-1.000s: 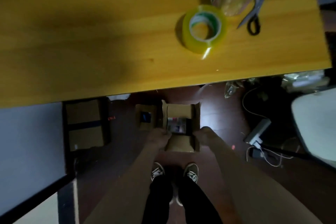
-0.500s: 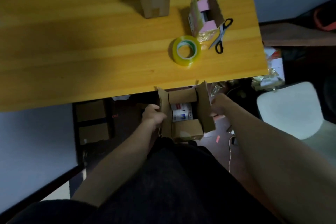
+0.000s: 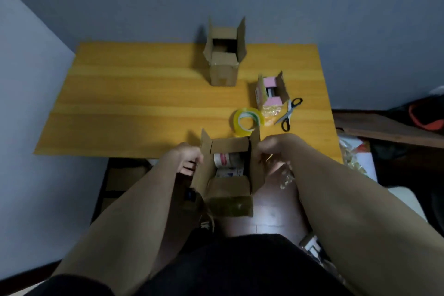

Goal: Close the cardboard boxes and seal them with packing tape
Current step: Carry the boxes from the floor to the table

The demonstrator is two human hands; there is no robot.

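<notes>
Since the earlier frame, the open box [image 3: 229, 170] is coming up from the floor to the bench [image 3: 134, 103] edge. I am holding it mid-air, left hand [image 3: 186, 158] gripping the left wall, right hand [image 3: 269, 148] gripping the right flap, so both grips are clenched on cardboard and it stays level. All four flaps are standing open; white packets are showing inside. Corrugated walls look thin, with old glossy tape on the front. Yellow tape roll [image 3: 248, 120], scissors [image 3: 289, 113], tall box [image 3: 224, 60] and small pink-lined box [image 3: 271, 91] are waiting on the smooth wood.
</notes>
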